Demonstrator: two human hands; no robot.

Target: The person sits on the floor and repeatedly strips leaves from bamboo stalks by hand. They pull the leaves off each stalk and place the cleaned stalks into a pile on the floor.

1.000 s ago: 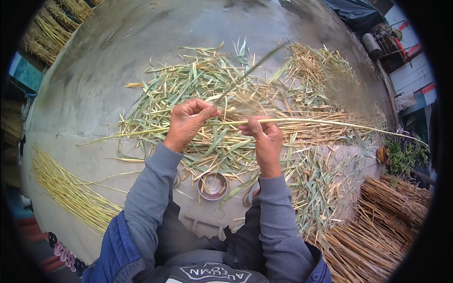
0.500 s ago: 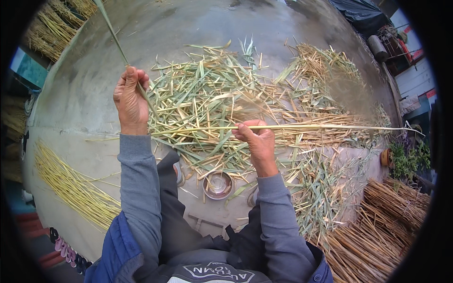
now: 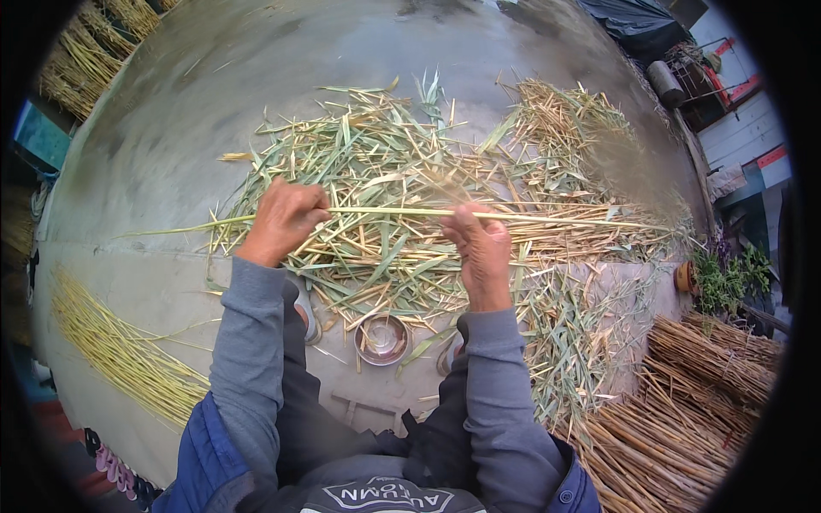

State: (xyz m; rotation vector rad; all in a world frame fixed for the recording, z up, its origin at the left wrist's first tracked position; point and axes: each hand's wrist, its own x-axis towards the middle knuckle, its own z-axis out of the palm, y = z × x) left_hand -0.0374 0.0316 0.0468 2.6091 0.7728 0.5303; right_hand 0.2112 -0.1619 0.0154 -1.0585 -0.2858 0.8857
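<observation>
A long pale-green reed stalk (image 3: 385, 210) lies nearly level across the view, held up in front of me. My left hand (image 3: 289, 218) is closed around its left part, knuckles up, and the stalk's thin end sticks out past it. My right hand (image 3: 479, 256) pinches the stalk farther right between thumb and fingers. Below it spreads a heap of cut leaves and stalk bits (image 3: 376, 158). A small round metal bowl (image 3: 382, 339) stands on the ground between my feet.
Peeled yellow-green stalks (image 3: 120, 350) lie in a bundle at the left. Brown unpeeled stalks (image 3: 684, 410) are piled at the lower right, near a potted plant (image 3: 727, 278). More dry bundles (image 3: 85, 60) stand at the far left.
My left hand has come down and turned over onto the stalk; the long leaf strip it held up is out of it. My right hand has stayed nearly in place.
</observation>
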